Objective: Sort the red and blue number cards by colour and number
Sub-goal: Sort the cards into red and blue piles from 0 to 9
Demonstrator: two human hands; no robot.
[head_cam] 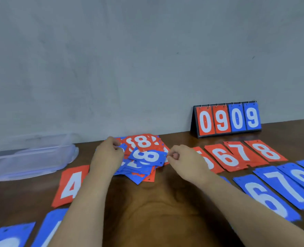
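Note:
A mixed pile of red and blue number cards [140,168] lies at the table's back middle, a blue 8 card [147,156] on top and a red 8 card [144,142] behind it. My left hand [108,152] has curled fingers at the pile's left edge, pinching a blue card there. My right hand [181,157] has curled fingers at the right edge of the blue 8 card; whether it pinches that card is unclear. Red cards 6 [224,158], 7 [242,151] and 8 [267,150] lie in a row to the right. Blue cards 6 [265,196] and 7 [286,184] lie nearer. A red 4 card [71,186] lies left.
A flip scoreboard [227,119] reading 0909 stands at the back right by the wall. A clear plastic box [30,157] sits at the far left. More blue cards [10,236] lie at the near left edge. The brown wooden table [158,202] shows between my arms.

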